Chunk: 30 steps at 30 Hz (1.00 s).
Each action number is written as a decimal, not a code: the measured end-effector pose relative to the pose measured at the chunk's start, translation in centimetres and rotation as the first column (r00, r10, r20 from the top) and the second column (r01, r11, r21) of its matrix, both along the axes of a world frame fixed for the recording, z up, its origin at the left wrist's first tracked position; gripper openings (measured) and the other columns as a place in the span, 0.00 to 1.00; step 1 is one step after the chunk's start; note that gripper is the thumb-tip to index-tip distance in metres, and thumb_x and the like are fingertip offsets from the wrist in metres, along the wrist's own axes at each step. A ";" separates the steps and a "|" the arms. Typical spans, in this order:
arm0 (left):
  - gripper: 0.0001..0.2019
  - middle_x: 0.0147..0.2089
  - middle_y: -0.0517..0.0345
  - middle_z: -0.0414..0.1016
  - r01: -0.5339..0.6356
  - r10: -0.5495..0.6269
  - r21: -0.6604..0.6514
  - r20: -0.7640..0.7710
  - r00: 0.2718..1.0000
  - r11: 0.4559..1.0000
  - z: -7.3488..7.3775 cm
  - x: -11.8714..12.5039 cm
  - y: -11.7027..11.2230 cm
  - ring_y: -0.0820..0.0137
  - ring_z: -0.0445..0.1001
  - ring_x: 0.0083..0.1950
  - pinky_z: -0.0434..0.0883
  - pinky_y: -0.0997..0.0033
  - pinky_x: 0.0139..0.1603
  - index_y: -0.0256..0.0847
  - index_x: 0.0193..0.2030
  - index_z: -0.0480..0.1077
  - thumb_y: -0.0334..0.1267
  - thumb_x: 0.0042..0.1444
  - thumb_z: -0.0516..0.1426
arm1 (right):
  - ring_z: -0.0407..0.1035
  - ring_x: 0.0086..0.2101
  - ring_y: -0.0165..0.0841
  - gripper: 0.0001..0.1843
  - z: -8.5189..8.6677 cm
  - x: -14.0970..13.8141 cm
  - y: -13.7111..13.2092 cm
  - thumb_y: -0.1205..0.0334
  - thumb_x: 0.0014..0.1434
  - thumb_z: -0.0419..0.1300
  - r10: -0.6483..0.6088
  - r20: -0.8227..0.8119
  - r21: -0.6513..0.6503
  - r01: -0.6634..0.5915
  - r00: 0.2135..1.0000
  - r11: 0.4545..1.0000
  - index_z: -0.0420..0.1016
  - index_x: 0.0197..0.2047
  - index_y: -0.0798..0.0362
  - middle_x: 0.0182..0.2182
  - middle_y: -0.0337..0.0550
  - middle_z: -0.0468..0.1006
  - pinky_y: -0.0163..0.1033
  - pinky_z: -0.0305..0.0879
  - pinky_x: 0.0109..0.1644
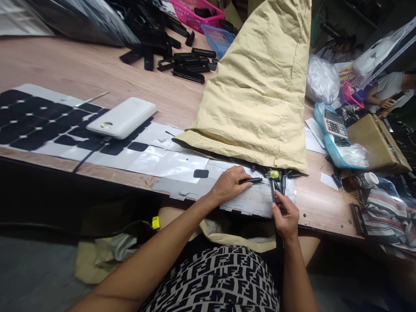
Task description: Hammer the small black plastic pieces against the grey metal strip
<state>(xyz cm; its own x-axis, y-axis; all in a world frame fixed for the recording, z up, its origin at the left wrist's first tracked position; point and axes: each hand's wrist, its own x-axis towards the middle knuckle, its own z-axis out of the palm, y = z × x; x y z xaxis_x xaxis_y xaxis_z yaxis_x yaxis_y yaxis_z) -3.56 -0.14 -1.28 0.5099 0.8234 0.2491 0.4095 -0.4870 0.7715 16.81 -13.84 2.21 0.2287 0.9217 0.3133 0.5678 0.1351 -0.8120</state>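
Note:
My left hand [229, 184] rests on a grey metal sheet [247, 201] at the table's front edge, fingers closed on a slim black pen-like part [251, 180]. My right hand [286, 216] grips a thin black tool [272, 190] with a yellow-green top, held upright just right of the left hand. A few more black pen-like parts [286, 177] lie at the mouth of a big tan paper sack [260, 86] right behind both hands.
A white power bank [121, 117] lies on a sheet of black pads [39, 121] at left. Black plastic parts [185, 65] and pink and blue baskets [208, 26] sit far back. A calculator [334, 123], a cardboard box [378, 145] and another person's hands [386, 104] are at right.

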 end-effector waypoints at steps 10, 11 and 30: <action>0.20 0.31 0.58 0.65 0.006 -0.005 0.006 -0.039 0.999 1.000 0.5 -0.2 -0.2 0.66 0.64 0.36 0.64 0.63 0.42 0.42 0.26 0.59 0.44 0.70 0.44 | 0.69 0.21 0.26 0.21 -0.8 0.8 1.0 0.58 0.57 0.65 -0.174 -0.421 -0.183 0.104 0.890 0.978 0.81 0.54 0.54 0.30 0.38 0.75 0.36 0.68 0.27; 0.20 0.30 0.58 0.64 0.007 -0.007 0.005 -0.039 0.999 1.000 0.5 -0.2 -0.2 0.66 0.63 0.36 0.64 0.63 0.42 0.42 0.26 0.58 0.44 0.70 0.44 | 0.69 0.21 0.26 0.22 -0.8 0.8 1.0 0.58 0.57 0.65 -0.175 -0.419 -0.185 0.105 0.891 0.977 0.81 0.54 0.55 0.30 0.38 0.75 0.36 0.68 0.27; 0.05 0.68 0.54 0.67 0.452 -0.430 0.103 -0.182 0.884 0.886 2.2 -2.5 -6.8 0.51 0.58 0.69 0.56 0.47 0.67 0.48 0.40 0.80 0.42 0.59 0.63 | 0.68 0.21 0.26 0.22 -0.9 0.8 0.6 0.58 0.57 0.64 -0.181 -0.406 -0.130 0.139 0.896 0.982 0.80 0.54 0.55 0.31 0.39 0.75 0.35 0.66 0.26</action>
<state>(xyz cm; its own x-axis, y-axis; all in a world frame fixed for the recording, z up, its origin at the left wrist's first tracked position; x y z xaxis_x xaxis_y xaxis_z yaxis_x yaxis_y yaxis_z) -6.09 -6.94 0.92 0.8523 0.4671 0.2354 0.2323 -0.7412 0.6297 17.61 -13.25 1.30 0.4657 0.8822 0.0701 0.1841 -0.0190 -0.9827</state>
